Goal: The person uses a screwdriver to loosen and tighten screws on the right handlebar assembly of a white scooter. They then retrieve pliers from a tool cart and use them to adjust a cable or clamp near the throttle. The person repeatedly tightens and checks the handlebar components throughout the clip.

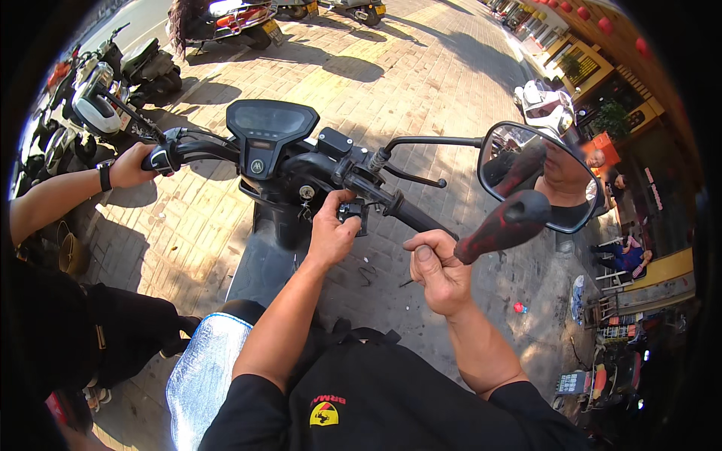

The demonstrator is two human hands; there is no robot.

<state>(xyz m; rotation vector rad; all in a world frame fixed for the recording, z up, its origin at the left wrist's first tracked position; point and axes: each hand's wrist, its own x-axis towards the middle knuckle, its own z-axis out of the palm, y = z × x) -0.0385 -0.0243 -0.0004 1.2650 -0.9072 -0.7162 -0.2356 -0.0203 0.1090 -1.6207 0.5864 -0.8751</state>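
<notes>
My left hand [335, 231] is closed round a small black handlebar switch housing [353, 215], just below the scooter's handlebar. In my right hand [442, 272], fingers wrapped round it, is a screwdriver [505, 225] with a fat black-and-red handle. The handle points up to the right, and a thin dark shaft shows left of my fist. Between and above my hands runs the bare black right bar end [421, 218]. The scooter's dashboard [271, 128] and keyed ignition lock [307, 193] lie left of my left hand. What my fingertips touch on the housing is partly hidden.
Another person's hand [135, 165], with a black wristband, holds the left handlebar grip. A round-cornered mirror [519, 161] stands out on the right. A silver cover [207, 376] lies by my left arm. Parked scooters [226, 22] line the far side; a seated person [630, 255] is at right.
</notes>
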